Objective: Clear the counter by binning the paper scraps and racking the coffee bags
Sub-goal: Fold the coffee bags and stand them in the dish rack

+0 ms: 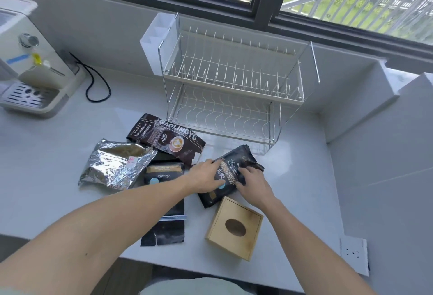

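I have both hands on the black coffee bag [230, 175] lying on the surface just in front of the empty rack [232, 88]: my left hand [206, 174] lies flat on it, fingers loosely spread, my right hand [251, 181] curls around its right edge. Next, I judge, comes lifting it and standing it in the rack. I see no paper scraps or bin, and my left arm hides part of another bag [164, 174].

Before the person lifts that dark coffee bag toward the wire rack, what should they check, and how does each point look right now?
1. Both hands on the dark coffee bag: left hand and right hand touch it: ok.
2. Firm grip: cannot tell.
3. Dish rack shelves free: ok.
4. Path to the rack clear: ok.
5. Wooden box clear of the bag: not ok, it sits at the bag's lower end.
6. Bag sealed: cannot tell.
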